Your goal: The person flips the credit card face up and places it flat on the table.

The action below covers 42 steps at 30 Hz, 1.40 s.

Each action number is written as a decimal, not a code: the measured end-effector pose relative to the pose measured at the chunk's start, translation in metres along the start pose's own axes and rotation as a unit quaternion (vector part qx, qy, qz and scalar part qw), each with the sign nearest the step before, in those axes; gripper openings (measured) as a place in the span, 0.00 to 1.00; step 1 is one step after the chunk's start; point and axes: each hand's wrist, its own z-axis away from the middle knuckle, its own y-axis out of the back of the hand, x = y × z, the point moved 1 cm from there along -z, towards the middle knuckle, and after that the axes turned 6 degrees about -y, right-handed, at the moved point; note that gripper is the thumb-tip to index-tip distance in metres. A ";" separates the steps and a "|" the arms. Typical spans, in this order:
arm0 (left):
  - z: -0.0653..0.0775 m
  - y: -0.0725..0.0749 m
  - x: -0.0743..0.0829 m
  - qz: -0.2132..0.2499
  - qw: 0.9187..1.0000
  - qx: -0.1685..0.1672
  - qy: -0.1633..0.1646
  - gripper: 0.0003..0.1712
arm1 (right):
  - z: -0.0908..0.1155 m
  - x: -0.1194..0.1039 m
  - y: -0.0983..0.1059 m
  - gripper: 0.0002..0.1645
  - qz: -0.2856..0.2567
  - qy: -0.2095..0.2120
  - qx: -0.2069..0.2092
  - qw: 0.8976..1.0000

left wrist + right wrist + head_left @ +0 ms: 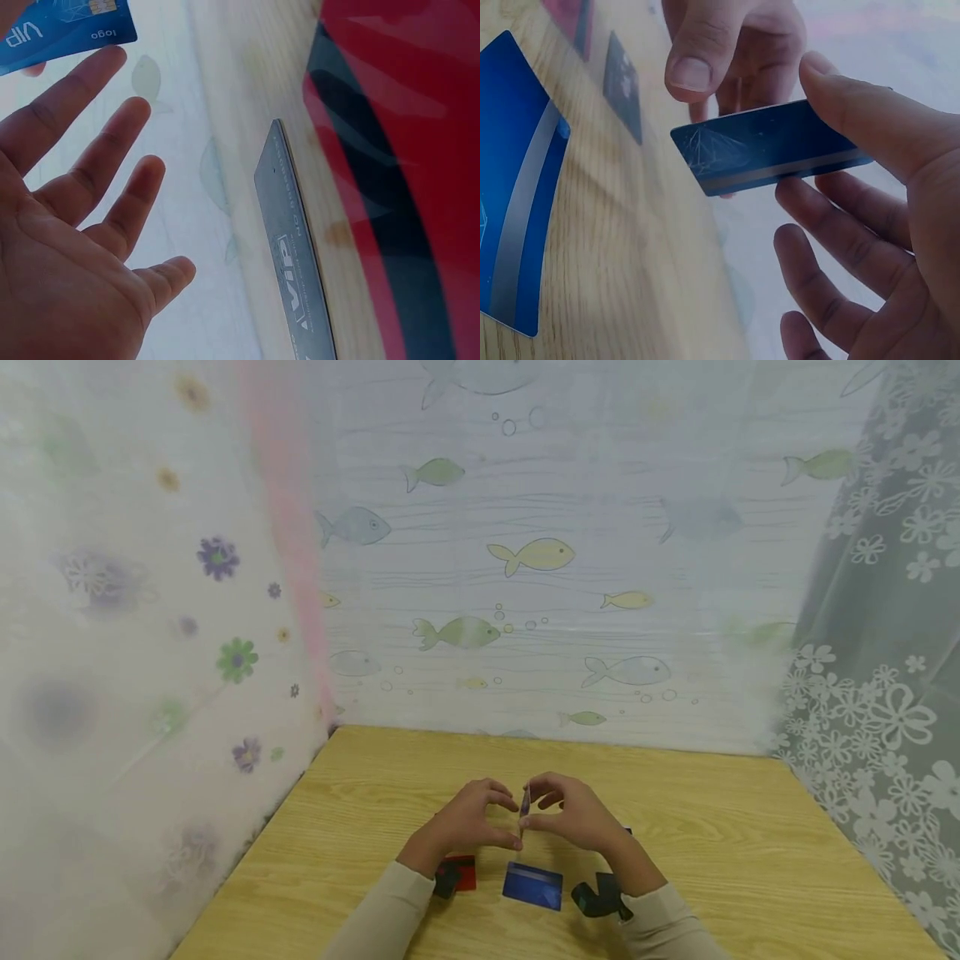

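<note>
My right hand (572, 814) pinches a blue bank card (765, 146) between thumb and fingers, holding it above the table. The card's silver-striped back shows in the right wrist view; its chip and "VIP" lettering show in the left wrist view. Facing it from the other side is my left hand (468, 817), fingers spread and relaxed, with its fingertips right at the card's edge. Below the hands lies another blue card (532, 886), stripe up. A red card (405, 150) with a black stripe lies under my left wrist, beside a dark grey card (289, 232) lettered "VIP".
The wooden table (360, 777) has a patterned curtain (540, 610) along its back edge. Flowered sheets (232, 660) hang at both sides. A black wrist mount (596, 900) sits on my right wrist, near the table surface.
</note>
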 end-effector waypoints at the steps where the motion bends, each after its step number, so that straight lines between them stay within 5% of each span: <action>1: 0.000 0.000 0.000 -0.002 1.000 0.001 -0.001 0.31 | 0.000 0.001 0.000 0.28 -0.002 -0.003 0.001 1.000; 25: 0.000 0.005 0.000 -0.061 0.998 0.015 -0.028 0.18 | 0.010 0.008 0.008 0.31 -0.013 -0.024 0.015 1.000; 42: 0.003 0.006 0.003 -0.139 0.990 0.008 -0.023 0.22 | 0.020 0.029 0.012 0.28 0.030 0.004 0.047 0.998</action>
